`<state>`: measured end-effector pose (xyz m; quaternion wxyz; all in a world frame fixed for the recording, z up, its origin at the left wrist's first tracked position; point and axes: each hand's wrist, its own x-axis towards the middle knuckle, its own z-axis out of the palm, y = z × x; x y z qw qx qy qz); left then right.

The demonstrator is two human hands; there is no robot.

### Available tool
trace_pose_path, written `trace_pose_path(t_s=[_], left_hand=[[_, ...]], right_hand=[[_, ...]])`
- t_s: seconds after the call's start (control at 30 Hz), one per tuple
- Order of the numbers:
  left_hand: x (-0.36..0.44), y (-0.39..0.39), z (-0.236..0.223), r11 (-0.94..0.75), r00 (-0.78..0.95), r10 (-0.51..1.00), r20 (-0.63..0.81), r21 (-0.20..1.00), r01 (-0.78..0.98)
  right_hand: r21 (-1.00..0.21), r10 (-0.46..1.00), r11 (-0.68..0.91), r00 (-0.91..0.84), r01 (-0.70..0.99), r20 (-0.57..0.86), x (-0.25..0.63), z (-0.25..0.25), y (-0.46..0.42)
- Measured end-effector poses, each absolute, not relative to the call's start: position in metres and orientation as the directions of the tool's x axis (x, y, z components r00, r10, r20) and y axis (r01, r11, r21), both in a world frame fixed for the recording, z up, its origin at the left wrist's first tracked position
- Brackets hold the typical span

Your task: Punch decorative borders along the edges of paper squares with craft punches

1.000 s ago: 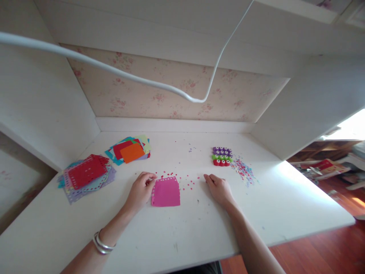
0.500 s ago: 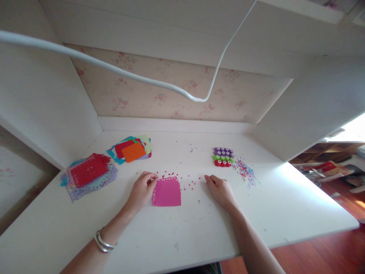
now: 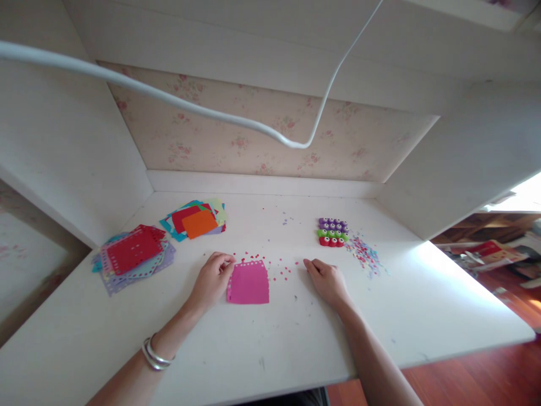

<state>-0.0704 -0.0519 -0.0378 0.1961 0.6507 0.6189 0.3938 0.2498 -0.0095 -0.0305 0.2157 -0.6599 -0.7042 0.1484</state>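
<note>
A square sheet of pink paper [image 3: 249, 283] lies flat on the white desk, with punched holes and bitten-looking edges along its top and left. My left hand [image 3: 215, 276] rests at its upper left corner, thumb and fingers closed together; whether they pinch the paper or a tiny piece is hidden. To the right of the sheet, apart from it, my right hand [image 3: 326, 280] lies curled on the desk with nothing showing between its fingers. Tiny punched-out red and pink paper bits [image 3: 284, 269] are scattered between the hands and above the sheet.
Behind my right hand stand rows of small purple, green and red craft punches [image 3: 332, 232], beside a heap of colourful paper bits [image 3: 364, 254]. Punched sheets [image 3: 135, 251] pile up at the left; coloured paper [image 3: 199, 224] is stacked behind. A white cable [image 3: 203, 113] hangs across the view.
The view has shifted very slightly. Both hands and the pink paper keep their places on the desk.
</note>
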Motion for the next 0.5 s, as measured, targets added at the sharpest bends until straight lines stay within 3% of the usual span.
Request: trace_pose_path(t_s=[0.1,0.3,0.5], left_hand=[[-0.066,-0.058,-0.034,-0.198,-0.020,0.956,0.292,0.696,0.690],[-0.062,-0.064,-0.034,-0.152,0.056,0.973,0.223,0.442,0.884],[-0.058,-0.062,-0.029,-0.165,0.054,0.972,0.228,0.503,0.848]], right_hand=[[-0.505,0.993,0.085,-0.033,0.859,0.110,0.250,-0.030,-0.010],[-0.550,0.993,0.091,-0.032,0.830,0.117,0.249,-0.029,-0.012],[-0.644,0.988,0.078,0.027,0.761,0.152,0.243,-0.022,-0.014]])
